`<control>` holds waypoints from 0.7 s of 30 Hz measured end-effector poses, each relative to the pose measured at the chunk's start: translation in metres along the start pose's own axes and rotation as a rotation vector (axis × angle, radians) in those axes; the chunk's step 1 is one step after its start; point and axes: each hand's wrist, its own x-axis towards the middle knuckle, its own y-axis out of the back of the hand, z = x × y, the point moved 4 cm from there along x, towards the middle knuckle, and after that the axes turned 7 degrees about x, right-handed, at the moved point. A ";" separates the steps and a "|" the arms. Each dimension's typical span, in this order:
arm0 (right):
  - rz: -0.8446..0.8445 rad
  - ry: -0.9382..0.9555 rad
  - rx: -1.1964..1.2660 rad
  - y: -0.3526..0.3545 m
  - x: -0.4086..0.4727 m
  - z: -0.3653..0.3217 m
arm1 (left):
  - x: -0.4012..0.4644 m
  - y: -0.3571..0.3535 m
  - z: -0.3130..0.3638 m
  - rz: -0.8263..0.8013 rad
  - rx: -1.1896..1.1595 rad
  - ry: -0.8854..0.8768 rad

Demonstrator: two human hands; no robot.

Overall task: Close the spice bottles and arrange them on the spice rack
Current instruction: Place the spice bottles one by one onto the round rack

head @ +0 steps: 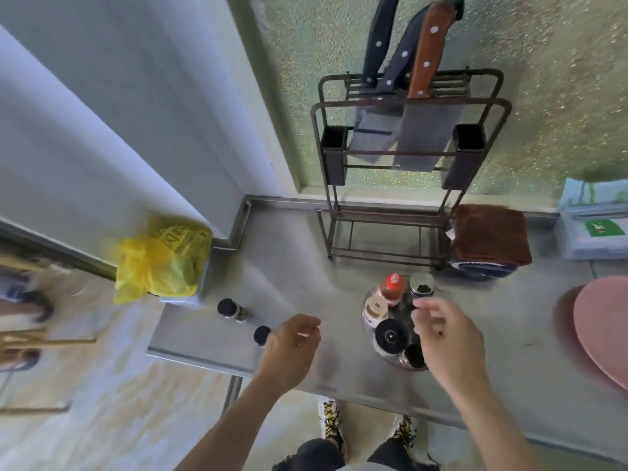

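Stood at the front edge of a steel bench [299, 239], both hands out over it. Left hand [289, 351] hovered near the front left corner with fingers [307, 326] loosely curled on nothing, just beside a black-capped spice bottle [262, 335]; a second small bottle [232, 309] lay further toward the left edge. Right hand [448, 338] hung over a round tray [368, 326] crowded with bottles, fingers half open and empty, tips close to a glass jar [421, 284] of dark spice, though contact could not be made out (motion blur). Also in the cluster: a red-capped bottle [392, 287], a beige-lidded jar [375, 309], a black-lidded jar [390, 335]. Empty wire rack [384, 232] at the back edge, knives [407, 96] hanging above its shelves. Nothing racked yet, by the look of it. Likely trouble from here: bottles packed touching one another, so a careless reach into the tray could topple a neighbour and spill anything uncapped; the bottle by the left hand sat near the bench edge and could roll off if nudged; lifting into the rack would pass under the blades.
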 end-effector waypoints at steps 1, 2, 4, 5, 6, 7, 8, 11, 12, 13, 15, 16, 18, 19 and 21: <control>-0.064 0.056 -0.001 -0.022 -0.003 -0.015 | 0.004 0.012 -0.010 0.070 -0.006 0.021; -0.142 0.105 -0.009 -0.048 -0.006 -0.025 | 0.008 0.025 -0.021 0.137 -0.008 0.040; -0.309 0.176 -0.074 -0.105 -0.014 -0.039 | 0.018 0.051 -0.044 0.282 0.041 0.025; -0.381 0.211 -0.125 -0.132 -0.018 -0.044 | 0.026 0.063 -0.057 0.349 0.104 -0.008; -0.444 0.245 -0.177 -0.159 -0.022 -0.049 | 0.034 0.073 -0.069 0.396 0.182 -0.032; -0.497 0.273 -0.225 -0.184 -0.027 -0.052 | 0.042 0.081 -0.082 0.414 0.263 -0.028; -0.535 0.294 -0.270 -0.206 -0.031 -0.054 | 0.051 0.088 -0.094 0.403 0.344 -0.006; -0.584 0.336 -0.406 -0.260 -0.035 -0.055 | 0.078 0.094 -0.128 0.285 0.539 0.015; -0.598 0.342 -0.448 -0.275 -0.035 -0.054 | 0.086 0.093 -0.139 0.239 0.588 0.011; -0.618 0.341 -0.489 -0.287 -0.035 -0.051 | 0.093 0.091 -0.148 0.193 0.625 0.002; -0.660 0.322 -0.561 -0.305 -0.035 -0.043 | 0.101 0.088 -0.157 0.128 0.660 -0.016; -0.672 0.315 -0.587 -0.311 -0.036 -0.038 | 0.104 0.088 -0.159 0.121 0.667 -0.029; -0.666 0.315 -0.618 -0.316 -0.036 -0.035 | 0.106 0.091 -0.158 0.138 0.671 -0.056; -0.655 0.308 -0.619 -0.315 -0.035 -0.035 | 0.105 0.093 -0.156 0.150 0.664 -0.067; -0.626 0.272 -0.583 -0.306 -0.034 -0.041 | 0.100 0.099 -0.147 0.169 0.636 -0.103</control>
